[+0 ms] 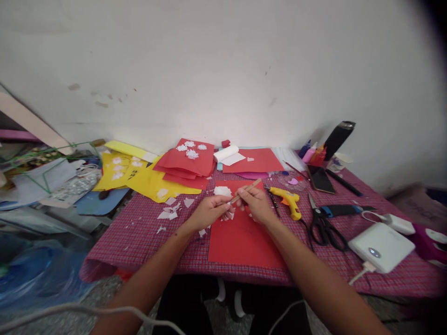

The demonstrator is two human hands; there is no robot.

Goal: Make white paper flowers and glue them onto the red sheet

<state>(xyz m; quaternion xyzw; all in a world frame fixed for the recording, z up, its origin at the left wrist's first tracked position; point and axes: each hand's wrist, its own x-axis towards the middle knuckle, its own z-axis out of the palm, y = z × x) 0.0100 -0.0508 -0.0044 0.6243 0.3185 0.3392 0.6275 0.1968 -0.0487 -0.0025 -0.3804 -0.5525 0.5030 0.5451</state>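
Holding a brown stick [253, 184] aslant above the red sheet [246, 246]

Grasps the brown stick firmly in the right hand [255, 203], between thumb and fingers, partway along its length. With the left hand [213, 208], curls fingers in close around the lower end; cannot tell there between a pinch on the wood, a pinch on paper, or mere touching. Places the brown stick above the far part of the red sheet, itself set at the middle of the near edge of the worktop [146, 242]. Just beyond the left fingertips, near the sheet's far left corner, shows a white paper piece [222, 190]; cannot tell between resting and held.

To handle this step well, as a judgement: guide from the right with small, light turns, steady the lower end from the left, and press softly to spare thin paper from tearing. Mind the white scraps [171, 211] toward the worktop's left edge and the yellow glue gun [287, 199] just right of the sheet.

Runs the long axis obliquely: lower end toward the worktop's near left corner, upper end toward the far edge, leaning right. Cannot judge the tilt above the paper from this single view.
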